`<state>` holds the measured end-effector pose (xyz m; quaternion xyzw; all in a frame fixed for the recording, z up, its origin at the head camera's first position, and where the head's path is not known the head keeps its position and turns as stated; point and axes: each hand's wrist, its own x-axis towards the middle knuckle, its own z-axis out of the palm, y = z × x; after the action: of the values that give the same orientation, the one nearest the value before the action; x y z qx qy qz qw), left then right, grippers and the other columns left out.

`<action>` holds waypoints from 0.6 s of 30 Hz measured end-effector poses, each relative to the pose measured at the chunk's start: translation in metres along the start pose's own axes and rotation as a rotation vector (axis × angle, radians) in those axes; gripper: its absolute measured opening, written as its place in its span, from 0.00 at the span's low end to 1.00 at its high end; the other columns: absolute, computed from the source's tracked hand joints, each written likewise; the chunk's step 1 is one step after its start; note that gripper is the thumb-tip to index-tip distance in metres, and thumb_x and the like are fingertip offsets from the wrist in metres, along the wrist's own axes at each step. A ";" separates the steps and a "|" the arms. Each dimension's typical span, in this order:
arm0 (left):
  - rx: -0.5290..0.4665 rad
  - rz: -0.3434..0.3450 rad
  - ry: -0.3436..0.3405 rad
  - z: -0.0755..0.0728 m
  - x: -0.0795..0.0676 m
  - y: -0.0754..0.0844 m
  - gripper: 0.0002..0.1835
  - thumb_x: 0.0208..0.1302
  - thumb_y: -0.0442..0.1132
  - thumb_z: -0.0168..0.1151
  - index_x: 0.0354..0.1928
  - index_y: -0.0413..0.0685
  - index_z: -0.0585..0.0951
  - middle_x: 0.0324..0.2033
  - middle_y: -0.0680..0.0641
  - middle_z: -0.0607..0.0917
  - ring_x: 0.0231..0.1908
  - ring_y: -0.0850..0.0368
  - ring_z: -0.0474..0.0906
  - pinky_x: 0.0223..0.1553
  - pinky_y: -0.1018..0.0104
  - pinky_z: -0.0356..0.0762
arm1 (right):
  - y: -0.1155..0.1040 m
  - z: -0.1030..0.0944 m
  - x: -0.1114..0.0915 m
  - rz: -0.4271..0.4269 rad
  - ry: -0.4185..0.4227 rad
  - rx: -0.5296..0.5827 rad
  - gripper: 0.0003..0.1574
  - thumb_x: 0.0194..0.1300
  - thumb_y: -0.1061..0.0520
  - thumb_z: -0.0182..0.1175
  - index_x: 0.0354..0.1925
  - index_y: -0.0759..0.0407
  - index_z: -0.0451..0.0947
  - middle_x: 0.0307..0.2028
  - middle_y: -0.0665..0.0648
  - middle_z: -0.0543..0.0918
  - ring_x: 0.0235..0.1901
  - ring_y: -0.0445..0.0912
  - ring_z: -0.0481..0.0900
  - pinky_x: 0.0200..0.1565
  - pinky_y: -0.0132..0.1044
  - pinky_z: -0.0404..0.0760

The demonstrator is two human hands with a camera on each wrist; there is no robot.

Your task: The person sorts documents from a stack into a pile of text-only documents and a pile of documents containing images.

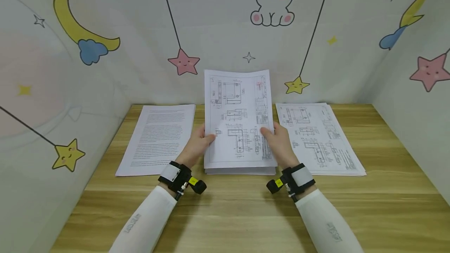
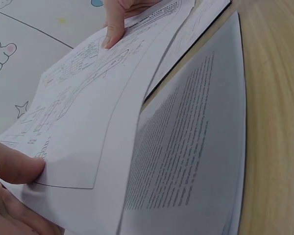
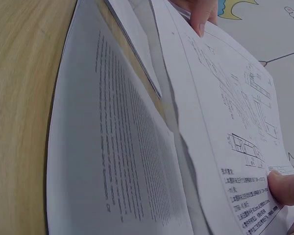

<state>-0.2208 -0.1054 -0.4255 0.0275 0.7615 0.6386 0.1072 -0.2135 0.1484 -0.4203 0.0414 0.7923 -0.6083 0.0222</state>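
Note:
Both hands hold up a few sheets of paper printed with technical drawings [image 1: 232,116], tilted above the middle of the table. My left hand [image 1: 197,145] pinches the left edge, thumb on the printed face. On the right edge, my right hand [image 1: 280,143] grips in the same way, its fingers behind the sheets. Below them lies a stack of text-printed paper [image 2: 186,147], mostly covered in the head view. The right wrist view shows its printed lines [image 3: 122,137] under the raised sheets, whose lower edges fan slightly apart.
A stack of text pages [image 1: 159,139] lies on the wooden table [image 1: 232,214] at the left. At the right lies a pile of drawing sheets [image 1: 316,139], its edges slightly uneven. A white cloth backdrop [image 1: 225,30] with cartoon prints rises behind the table and along both sides.

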 end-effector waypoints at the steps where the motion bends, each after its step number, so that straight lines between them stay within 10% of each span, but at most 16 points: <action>1: -0.002 -0.003 -0.001 0.003 0.001 0.000 0.23 0.69 0.34 0.45 0.66 0.50 0.61 0.58 0.45 0.75 0.54 0.49 0.73 0.54 0.52 0.71 | 0.001 -0.003 0.000 0.003 -0.003 -0.006 0.25 0.70 0.49 0.48 0.61 0.55 0.66 0.44 0.60 0.82 0.38 0.48 0.85 0.33 0.37 0.85; 18: 0.003 -0.054 -0.056 0.054 0.016 -0.002 0.17 0.67 0.40 0.54 0.56 0.49 0.71 0.42 0.44 0.85 0.36 0.56 0.82 0.32 0.67 0.77 | 0.022 -0.054 -0.003 -0.001 0.096 -0.122 0.28 0.70 0.46 0.48 0.60 0.60 0.68 0.44 0.64 0.82 0.32 0.44 0.84 0.28 0.32 0.83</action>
<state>-0.2255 -0.0509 -0.4378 0.0247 0.7597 0.6332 0.1455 -0.2073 0.2062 -0.4269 0.0686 0.8281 -0.5562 -0.0139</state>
